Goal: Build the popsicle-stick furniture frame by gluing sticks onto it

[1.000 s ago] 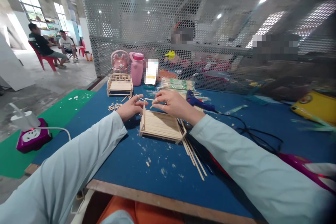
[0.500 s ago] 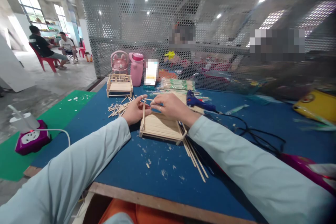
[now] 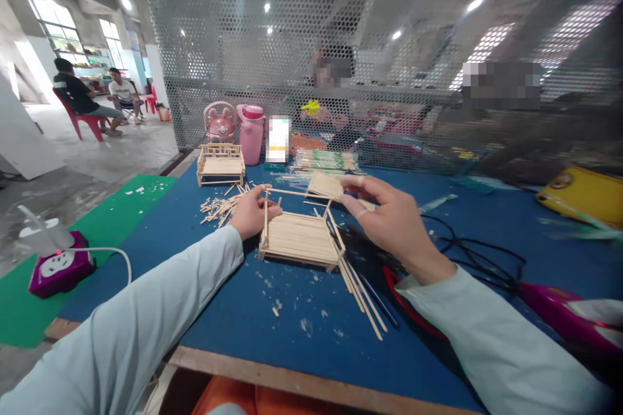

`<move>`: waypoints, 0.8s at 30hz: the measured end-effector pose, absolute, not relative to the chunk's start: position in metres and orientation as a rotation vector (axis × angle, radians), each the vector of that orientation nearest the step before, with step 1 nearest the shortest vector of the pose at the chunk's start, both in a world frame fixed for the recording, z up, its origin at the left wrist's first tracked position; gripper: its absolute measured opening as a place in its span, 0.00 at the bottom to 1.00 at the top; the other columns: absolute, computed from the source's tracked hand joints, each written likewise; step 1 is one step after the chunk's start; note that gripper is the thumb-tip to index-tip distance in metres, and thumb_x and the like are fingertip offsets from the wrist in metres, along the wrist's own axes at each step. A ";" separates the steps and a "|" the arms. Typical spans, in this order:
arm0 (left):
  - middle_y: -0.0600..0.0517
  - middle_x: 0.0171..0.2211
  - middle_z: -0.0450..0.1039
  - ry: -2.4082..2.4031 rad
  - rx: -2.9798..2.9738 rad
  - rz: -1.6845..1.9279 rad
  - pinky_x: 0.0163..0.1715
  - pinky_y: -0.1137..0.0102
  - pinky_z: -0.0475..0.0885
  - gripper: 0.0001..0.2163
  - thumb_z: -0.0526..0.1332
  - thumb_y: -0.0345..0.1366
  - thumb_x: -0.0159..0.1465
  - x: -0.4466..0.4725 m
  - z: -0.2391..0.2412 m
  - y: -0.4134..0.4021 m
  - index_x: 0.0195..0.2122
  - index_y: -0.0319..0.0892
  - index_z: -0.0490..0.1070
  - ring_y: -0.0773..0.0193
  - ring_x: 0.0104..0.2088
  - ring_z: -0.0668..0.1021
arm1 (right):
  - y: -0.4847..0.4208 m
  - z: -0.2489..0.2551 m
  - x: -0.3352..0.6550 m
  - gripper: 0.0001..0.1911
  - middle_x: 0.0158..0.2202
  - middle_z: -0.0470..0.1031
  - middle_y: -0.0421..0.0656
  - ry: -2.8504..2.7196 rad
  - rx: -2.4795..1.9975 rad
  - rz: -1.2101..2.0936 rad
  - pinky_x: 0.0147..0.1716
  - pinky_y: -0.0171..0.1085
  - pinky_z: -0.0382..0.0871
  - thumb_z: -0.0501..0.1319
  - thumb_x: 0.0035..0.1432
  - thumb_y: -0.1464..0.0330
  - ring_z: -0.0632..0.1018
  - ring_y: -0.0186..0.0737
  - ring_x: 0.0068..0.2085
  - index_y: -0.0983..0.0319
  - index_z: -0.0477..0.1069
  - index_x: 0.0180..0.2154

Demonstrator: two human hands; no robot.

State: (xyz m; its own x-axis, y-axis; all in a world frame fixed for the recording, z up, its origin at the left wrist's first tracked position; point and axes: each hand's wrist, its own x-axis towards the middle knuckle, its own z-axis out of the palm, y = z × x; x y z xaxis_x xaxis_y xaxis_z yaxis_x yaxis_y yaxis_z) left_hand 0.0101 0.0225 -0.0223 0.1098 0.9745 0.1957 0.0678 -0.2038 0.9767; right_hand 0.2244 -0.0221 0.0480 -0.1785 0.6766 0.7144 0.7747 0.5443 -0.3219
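Observation:
A small wooden stick bench [image 3: 302,237] stands in front of me, with a slatted seat and upright posts. My left hand [image 3: 252,212] grips its left rear post, thumb and fingers around the wood. From the top of that post a thin stick [image 3: 296,192] runs rightward above the seat. My right hand [image 3: 389,217] is beyond the bench's right side, its thumb and fingers apart. Its fingertips are near the right rear post and the far end of the stick. Behind those fingers the blue glue gun [image 3: 354,193] is mostly hidden.
A finished-looking stick bench [image 3: 220,165] stands at the back left, beside a heap of short stick pieces [image 3: 219,207]. Long sticks [image 3: 365,301] lie right of the work. Black cables [image 3: 467,249] lead to a purple power strip [image 3: 549,308]. A perforated metal screen [image 3: 292,65] rises behind.
My right hand has left the middle of the top stick and moved right, its fingers spreading. The left hand keeps its place at the post. The stick now shows across the back.

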 end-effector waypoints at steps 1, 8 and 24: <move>0.55 0.24 0.72 1.082 1.458 1.241 0.25 0.75 0.64 0.23 0.65 0.28 0.48 0.010 -0.022 0.022 0.46 0.37 0.63 0.71 0.23 0.72 | -0.025 0.044 0.229 0.12 0.37 0.77 0.45 -1.824 -1.217 -0.104 0.38 0.42 0.70 0.58 0.53 0.67 0.76 0.41 0.36 0.60 0.73 0.40; 0.56 0.23 0.72 1.085 1.502 1.253 0.25 0.75 0.64 0.18 0.66 0.30 0.46 0.008 -0.025 0.023 0.39 0.39 0.64 0.70 0.23 0.72 | -0.026 0.014 0.232 0.13 0.31 0.76 0.44 -1.748 -1.323 0.110 0.35 0.39 0.67 0.56 0.52 0.66 0.74 0.39 0.31 0.63 0.72 0.39; 0.55 0.24 0.71 1.052 1.547 1.177 0.23 0.75 0.63 0.18 0.66 0.31 0.47 0.005 -0.017 0.018 0.40 0.37 0.68 0.71 0.22 0.71 | -0.028 0.001 0.225 0.08 0.22 0.70 0.39 -2.035 -1.509 0.346 0.25 0.33 0.59 0.52 0.51 0.68 0.69 0.36 0.24 0.61 0.68 0.32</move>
